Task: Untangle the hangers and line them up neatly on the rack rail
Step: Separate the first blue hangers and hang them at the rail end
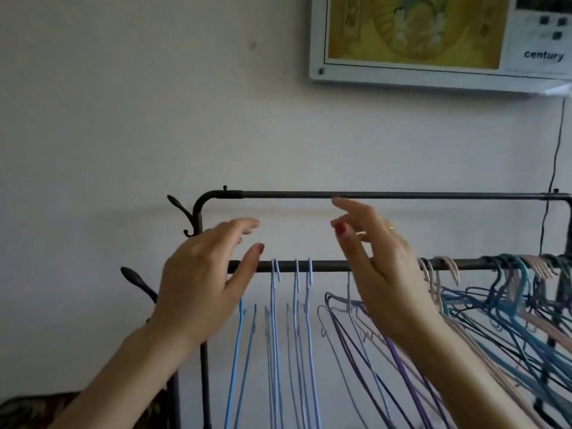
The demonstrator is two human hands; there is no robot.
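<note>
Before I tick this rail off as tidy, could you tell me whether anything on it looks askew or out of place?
Yes. Right of the hands, the blue, purple and beige hangers are bunched on the lower rail, slanting and crossing one another. The three lilac hangers at the left hang straight and apart. The upper rail is bare.

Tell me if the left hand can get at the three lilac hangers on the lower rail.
Probably yes. The left hand hovers open beside the lilac hangers, its thumb close to the lower rail. Nothing lies between them, and the right hand is off to their other side.
</note>
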